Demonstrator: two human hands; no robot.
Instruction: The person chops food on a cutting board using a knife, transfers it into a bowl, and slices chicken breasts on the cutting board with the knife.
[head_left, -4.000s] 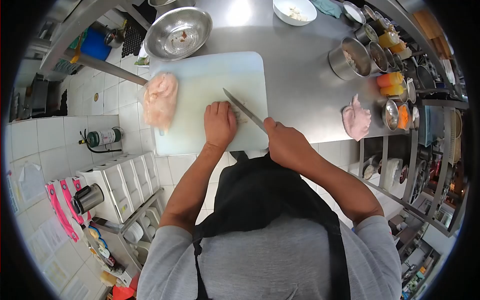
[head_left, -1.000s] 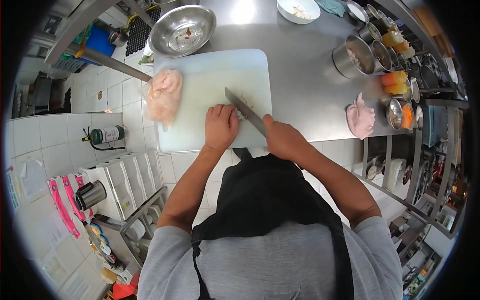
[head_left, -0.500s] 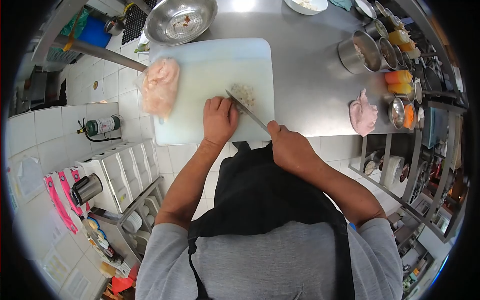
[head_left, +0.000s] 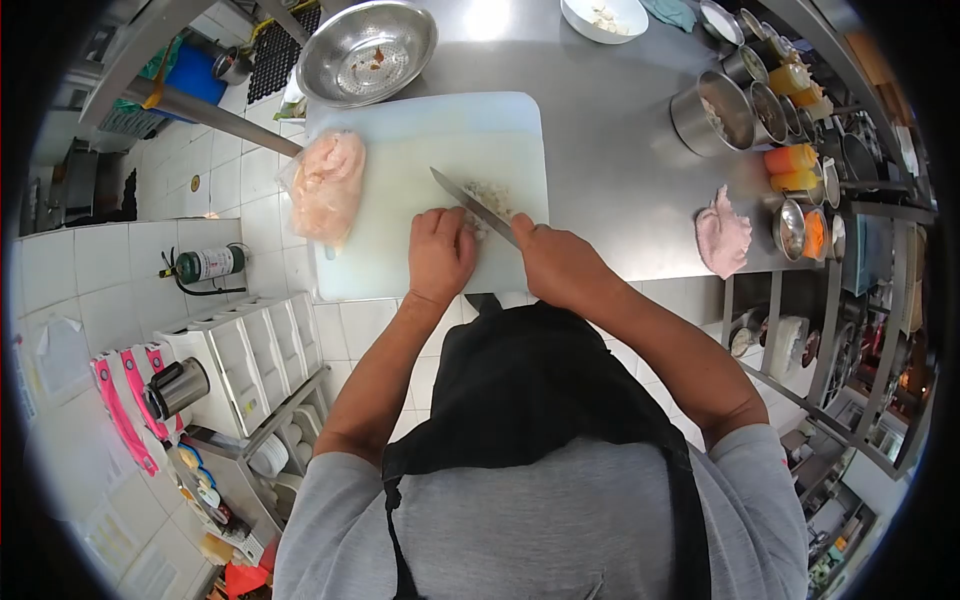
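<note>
My right hand (head_left: 562, 262) is wrapped round the handle of a kitchen knife (head_left: 472, 204), its blade slanting up and left over the board. Under and beyond the blade lies a small heap of chopped pale pieces (head_left: 492, 194), perhaps garlic or onion. Close to the blade's near side, my left hand (head_left: 441, 252) rests on the white cutting board (head_left: 400, 160) with its fingers curled together. Whatever those fingers press on is hidden. A clear plastic bag of pale pink raw meat (head_left: 328, 188) sits on the board's left edge.
A perforated metal bowl (head_left: 368, 55) stands behind the board, and a white bowl (head_left: 604, 22) farther right. On the steel table (head_left: 610, 150) are a pink cloth (head_left: 724, 236), a metal pot (head_left: 710, 115) and squeeze bottles (head_left: 792, 158). A metal post (head_left: 225, 120) rises at left.
The knife and my right hand have shifted left, so the blade reaches farther across the board beyond my left fingertips. My left hand stays almost in place. The whole view has dipped slightly.
</note>
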